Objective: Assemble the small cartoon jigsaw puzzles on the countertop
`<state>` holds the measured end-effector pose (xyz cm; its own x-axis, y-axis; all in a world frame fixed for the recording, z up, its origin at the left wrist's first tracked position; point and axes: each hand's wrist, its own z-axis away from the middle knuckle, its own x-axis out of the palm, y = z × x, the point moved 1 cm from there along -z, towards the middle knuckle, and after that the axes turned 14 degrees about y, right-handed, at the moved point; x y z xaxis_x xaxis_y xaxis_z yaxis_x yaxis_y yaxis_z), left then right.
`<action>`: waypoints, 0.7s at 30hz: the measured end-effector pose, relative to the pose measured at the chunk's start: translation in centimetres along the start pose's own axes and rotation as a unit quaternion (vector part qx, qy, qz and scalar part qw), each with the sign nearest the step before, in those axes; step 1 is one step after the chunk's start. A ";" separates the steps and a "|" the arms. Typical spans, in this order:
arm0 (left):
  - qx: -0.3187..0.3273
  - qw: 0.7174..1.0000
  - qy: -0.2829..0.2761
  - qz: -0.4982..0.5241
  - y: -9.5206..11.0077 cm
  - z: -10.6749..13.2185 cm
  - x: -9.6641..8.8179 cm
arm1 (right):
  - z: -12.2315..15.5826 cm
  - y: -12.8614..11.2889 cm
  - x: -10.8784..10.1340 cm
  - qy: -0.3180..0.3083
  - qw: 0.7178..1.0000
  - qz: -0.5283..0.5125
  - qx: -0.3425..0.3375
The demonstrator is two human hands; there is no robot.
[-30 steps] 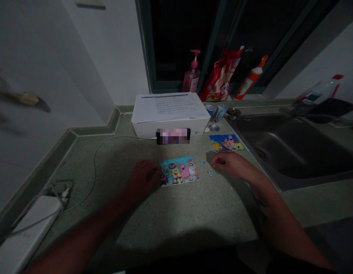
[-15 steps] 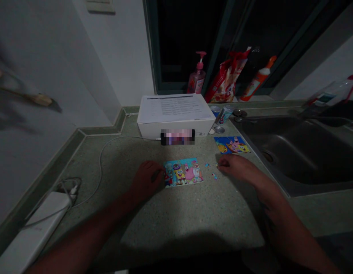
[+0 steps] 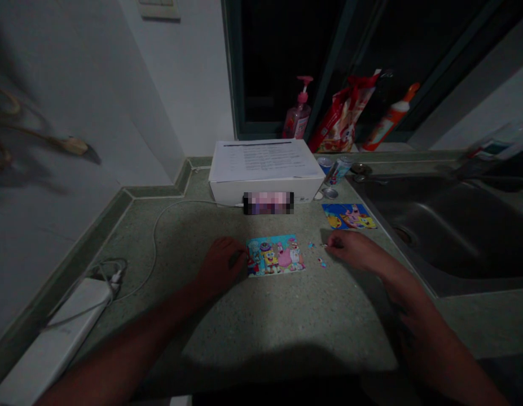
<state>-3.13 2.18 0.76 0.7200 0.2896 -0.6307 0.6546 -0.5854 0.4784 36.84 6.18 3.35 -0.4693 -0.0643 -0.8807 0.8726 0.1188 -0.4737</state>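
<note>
Puzzle [image 3: 276, 256]: flat on counter [image 3: 261, 321], between both hands' fingertips. Largely assembled, by appearance; any gaps too small to make out. Left hand [image 3: 223, 262]: thumb and finger close together, touching puzzle's left edge; clamped or merely resting, impossible to say. Right hand [image 3: 352, 249]: thumb and finger together, seemingly pinching small piece [image 3: 324, 245]. Apparently left to fit: that piece, plus blue piece [image 3: 311, 246] left of right fingertips and lower piece [image 3: 322, 263] nearer body. Card [image 3: 349, 216]: just beyond right fingers.
</note>
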 end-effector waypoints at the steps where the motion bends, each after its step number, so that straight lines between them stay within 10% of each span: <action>1: -0.001 1.000 0.003 0.000 0.0 0.0 0.0 | 0.0 0.0 0.1 0.010 1.000 -0.018 -0.003; 11: -0.022 1.000 -0.017 -0.001 0.2 0.1 0.0 | 0.1 -3.8 3.5 0.111 0.962 -0.251 -0.002; 21: -0.011 1.000 -0.016 -0.012 0.1 0.1 0.1 | 0.4 -6.4 5.6 0.038 0.930 -0.359 0.068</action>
<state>-3.07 2.06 0.69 0.6970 0.2784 -0.6608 0.6761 -0.5622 0.4763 28.67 4.66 1.40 -0.9415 -0.0075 -0.3369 0.3368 -0.0542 -0.9400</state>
